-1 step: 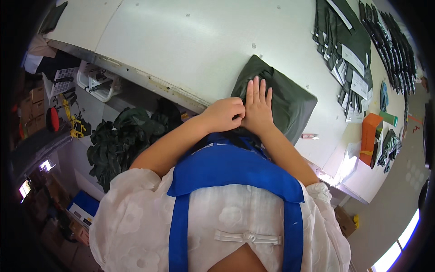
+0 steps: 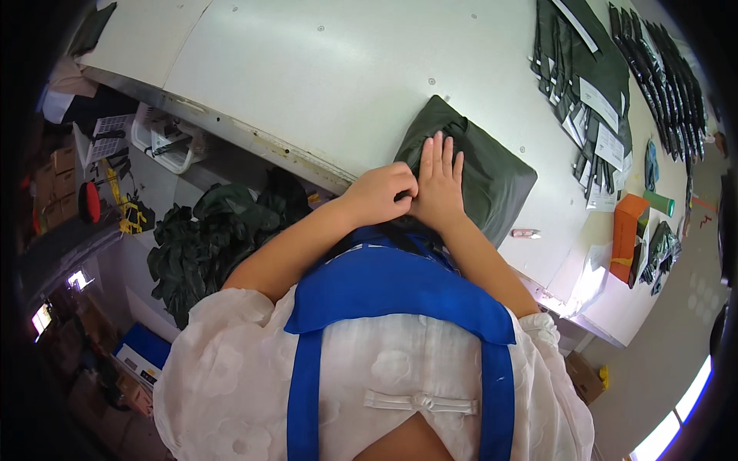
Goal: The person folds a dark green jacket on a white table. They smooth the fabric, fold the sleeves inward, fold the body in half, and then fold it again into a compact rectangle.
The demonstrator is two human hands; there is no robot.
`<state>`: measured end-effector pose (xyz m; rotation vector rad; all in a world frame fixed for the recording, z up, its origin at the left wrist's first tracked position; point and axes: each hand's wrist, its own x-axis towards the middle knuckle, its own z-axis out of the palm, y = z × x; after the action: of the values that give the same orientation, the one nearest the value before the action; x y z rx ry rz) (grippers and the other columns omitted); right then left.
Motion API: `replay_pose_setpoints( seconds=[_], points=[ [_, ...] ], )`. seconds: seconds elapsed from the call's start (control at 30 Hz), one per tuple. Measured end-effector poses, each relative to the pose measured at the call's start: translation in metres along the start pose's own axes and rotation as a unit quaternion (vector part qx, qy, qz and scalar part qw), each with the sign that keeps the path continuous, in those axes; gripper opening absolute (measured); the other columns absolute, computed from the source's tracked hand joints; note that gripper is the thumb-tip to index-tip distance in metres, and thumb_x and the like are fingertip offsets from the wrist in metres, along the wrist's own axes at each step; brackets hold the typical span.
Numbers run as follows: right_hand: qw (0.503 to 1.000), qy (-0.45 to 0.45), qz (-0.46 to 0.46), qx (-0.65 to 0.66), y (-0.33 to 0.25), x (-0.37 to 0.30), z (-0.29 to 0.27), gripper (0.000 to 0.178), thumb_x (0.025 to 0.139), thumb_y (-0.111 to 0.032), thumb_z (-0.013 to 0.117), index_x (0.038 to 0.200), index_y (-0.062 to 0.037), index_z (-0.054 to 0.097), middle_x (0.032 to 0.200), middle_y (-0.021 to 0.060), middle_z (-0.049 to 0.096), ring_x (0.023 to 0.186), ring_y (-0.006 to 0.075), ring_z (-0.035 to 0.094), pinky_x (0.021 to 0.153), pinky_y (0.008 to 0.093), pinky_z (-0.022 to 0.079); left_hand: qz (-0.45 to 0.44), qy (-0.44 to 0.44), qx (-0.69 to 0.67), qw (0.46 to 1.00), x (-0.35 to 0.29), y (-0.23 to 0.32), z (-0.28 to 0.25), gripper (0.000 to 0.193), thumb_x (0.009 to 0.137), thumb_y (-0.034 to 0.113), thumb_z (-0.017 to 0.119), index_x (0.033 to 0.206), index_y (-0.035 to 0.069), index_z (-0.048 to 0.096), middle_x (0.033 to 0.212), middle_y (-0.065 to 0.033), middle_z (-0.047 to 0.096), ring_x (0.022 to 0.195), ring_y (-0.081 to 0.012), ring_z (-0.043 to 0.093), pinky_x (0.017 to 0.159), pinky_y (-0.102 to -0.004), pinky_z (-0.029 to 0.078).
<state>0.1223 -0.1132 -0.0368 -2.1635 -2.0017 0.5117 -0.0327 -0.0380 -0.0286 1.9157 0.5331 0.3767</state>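
Note:
A filled dark green plastic mailing bag (image 2: 496, 173) lies on the white table, right in front of my body. My right hand (image 2: 440, 184) presses flat on its left part, fingers stretched out and pointing away from me. Beside it, at the bag's near left edge, my left hand (image 2: 382, 194) is closed, its fingers curled in a pinch on the bag's edge. The exact bit of plastic between those fingers is hidden. Both wrists are close together, just over the table's front edge.
Labelled dark bags (image 2: 584, 100) lie at the right, with a row of black packets (image 2: 657, 77) beyond. A small marker-like tube (image 2: 526, 233) and an orange box (image 2: 626, 238) are nearer. Crumpled dark bags (image 2: 207, 238) and a white basket (image 2: 165, 142) sit left, below the table edge.

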Motion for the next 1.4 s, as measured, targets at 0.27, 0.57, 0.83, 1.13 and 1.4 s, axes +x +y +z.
replay_pose_setpoints(
  seconds=[0.27,0.57,0.83,1.13,1.4],
  points=[
    [0.996,-0.036,-0.071,0.046,0.023,-0.004,-0.022,0.103,0.071,-0.049,0.074,0.145,0.0016,0.023,0.153,0.0231,0.015,0.143,0.0378,0.013,0.114,0.0482,0.017,-0.149,0.149,0.133,0.968,0.021,0.01,0.018,0.027,0.084,0.006,0.054,0.109,0.004,0.045,0.099,-0.0212,0.056,0.08,-0.0417,0.059,0.066,-0.0477,0.049],
    [0.989,-0.075,-0.03,-0.121,0.02,0.006,-0.013,0.092,0.073,-0.049,0.069,0.139,0.0049,0.034,0.146,0.0291,0.027,0.139,0.0482,0.013,0.114,0.0547,0.01,-0.066,0.076,0.079,0.992,0.052,0.024,0.023,0.014,0.091,0.015,0.05,0.09,0.002,0.046,0.075,-0.0202,0.06,0.069,-0.0416,0.058,0.059,-0.0502,0.045],
    [0.967,-0.077,-0.083,0.228,0.06,0.004,-0.045,0.079,0.072,-0.037,0.073,0.136,-0.0019,0.042,0.145,0.0189,0.036,0.14,0.0377,0.021,0.114,0.05,0.016,-0.178,0.094,0.099,0.974,0.056,-0.003,0.02,0.013,0.087,0.011,0.055,0.088,0.002,0.046,0.072,-0.0211,0.061,0.069,-0.0422,0.059,0.06,-0.0508,0.045],
    [0.998,-0.002,0.045,-0.047,0.051,-0.028,-0.022,0.096,0.063,-0.061,0.073,0.142,-0.0156,0.04,0.154,0.0175,0.02,0.142,0.0386,0.015,0.113,0.0521,0.012,-0.073,0.027,0.209,0.975,0.073,0.023,0.049,0.012,0.085,0.013,0.055,0.086,0.003,0.049,0.068,-0.0166,0.061,0.063,-0.0361,0.062,0.055,-0.0448,0.049],
    [0.965,0.219,0.0,0.142,0.059,-0.057,-0.005,0.045,0.07,-0.021,0.073,0.111,-0.0092,0.059,0.114,0.0115,0.055,0.11,0.03,0.05,0.092,0.0427,0.036,-0.093,-0.067,0.267,0.957,0.094,0.029,0.059,0.013,0.075,0.006,0.057,0.083,0.0,0.049,0.071,-0.0204,0.064,0.069,-0.0379,0.065,0.058,-0.0467,0.052]
  ],
)
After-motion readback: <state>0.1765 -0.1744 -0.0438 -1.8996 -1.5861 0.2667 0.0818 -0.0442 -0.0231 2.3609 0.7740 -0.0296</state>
